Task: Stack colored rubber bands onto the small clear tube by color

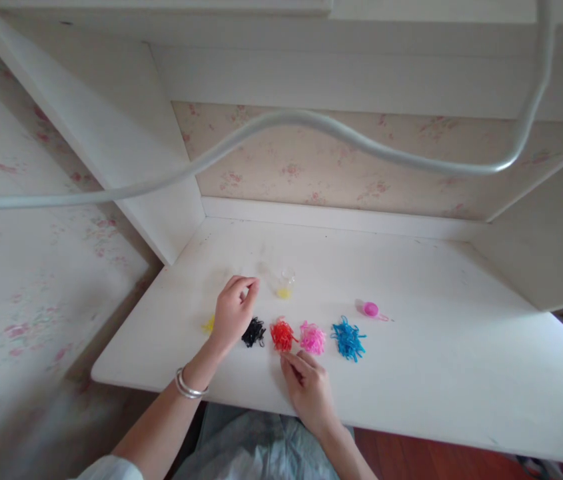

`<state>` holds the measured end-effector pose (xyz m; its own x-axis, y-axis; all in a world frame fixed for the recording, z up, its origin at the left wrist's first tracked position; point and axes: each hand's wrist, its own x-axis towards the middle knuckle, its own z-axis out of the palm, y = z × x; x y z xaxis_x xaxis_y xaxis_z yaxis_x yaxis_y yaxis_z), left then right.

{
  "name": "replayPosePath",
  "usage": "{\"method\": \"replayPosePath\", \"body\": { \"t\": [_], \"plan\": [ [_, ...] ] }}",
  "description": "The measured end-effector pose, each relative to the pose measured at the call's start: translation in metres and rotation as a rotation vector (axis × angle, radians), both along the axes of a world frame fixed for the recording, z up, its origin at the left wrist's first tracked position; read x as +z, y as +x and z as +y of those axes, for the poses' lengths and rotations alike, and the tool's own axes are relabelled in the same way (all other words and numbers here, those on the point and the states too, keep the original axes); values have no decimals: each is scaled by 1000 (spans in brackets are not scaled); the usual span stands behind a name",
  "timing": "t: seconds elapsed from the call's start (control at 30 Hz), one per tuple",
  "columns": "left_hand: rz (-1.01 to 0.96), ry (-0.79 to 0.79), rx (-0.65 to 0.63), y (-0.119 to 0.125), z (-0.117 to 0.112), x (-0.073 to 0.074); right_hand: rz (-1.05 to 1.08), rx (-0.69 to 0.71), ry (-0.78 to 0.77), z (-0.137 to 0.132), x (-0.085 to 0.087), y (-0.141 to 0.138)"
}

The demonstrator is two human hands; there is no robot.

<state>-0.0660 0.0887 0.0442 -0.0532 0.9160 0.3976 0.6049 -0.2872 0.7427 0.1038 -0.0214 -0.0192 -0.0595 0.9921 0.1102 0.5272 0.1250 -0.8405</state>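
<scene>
My left hand (232, 310) is raised over the left part of the table, thumb and fingertips pinched together. Whatever it may hold is too small to make out. Partly behind it lies a yellow pile (208, 325), and a pile of black elastic bands (253, 332) sits just to its right. My right hand (310, 387) pinches at the near edge of a pile of red elastic bands (282, 335); its fingertips hide anything between them. Beside that are a pile of pink bands (313, 338) and a pile of blue bands (348, 339).
A small clear container (288, 275) with yellow at its near end (284, 293) stands behind the piles. Farther right lies a round pink object (371, 309) with a loop. A thick white cable (306, 119) crosses above the white table (436, 373). Side panels flank it.
</scene>
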Motion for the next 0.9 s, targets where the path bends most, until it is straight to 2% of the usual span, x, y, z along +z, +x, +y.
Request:
{"method": "replayPosePath", "body": {
  "t": [0.17, 0.27, 0.33, 0.43, 0.57, 0.77, 0.9],
  "plan": [
    [-11, -121, 171, -56, -48, -43, -320, 140, -50, 4, 24, -35],
    [99, -179, 271, -88, -73, -68, -487, 205, -40, 11, 30, -61],
    [197, -215, 311, -102, -86, -77, -566, 223, -33, 18, 31, -79],
    [333, -257, 316, -106, -97, -79, -656, 225, -30, 30, 29, -103],
    [492, -325, 297, -93, -99, -74, -724, 222, -29, 44, 26, -121],
    [588, -355, 290, -86, -94, -72, -765, 210, -6, 52, 20, -126],
    [618, -350, 317, -88, -91, -74, -769, 219, -6, 55, 22, -124]
  ]
}}
